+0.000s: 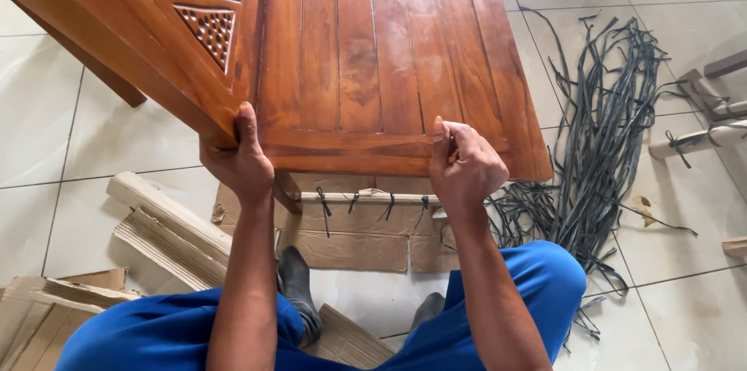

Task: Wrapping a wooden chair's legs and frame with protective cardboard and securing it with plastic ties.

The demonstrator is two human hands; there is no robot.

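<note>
On the tiled floor: a seated person in blue trousers works over a brown wooden chair seat made of slats, seen from above.
Left hand: the left hand grips the lower corner of a carved wooden panel, thumb pressed flat up its edge, the other fingers curled behind out of sight.
Right hand: the right hand rests on the seat's front rail, thumb upright against the wood, fingers folded together; it may be pinching something small, but the view is too poor to tell.
Panel position: tilted, its corner touching the seat's left front corner.
Below the seat: flattened cardboard pieces with short black ties, beside the person's socked feet.
To the right: a loose heap of dark plastic straps spread over the tiles, near pale wooden parts.
Risk, slipping: the panel looks heavy for a one-handed corner hold and could slide and knock or scratch the seat.
Risk, pinching: the left thumb sits close to where panel and seat meet.
Risk, tripping: the straps could tangle feet.
</note>
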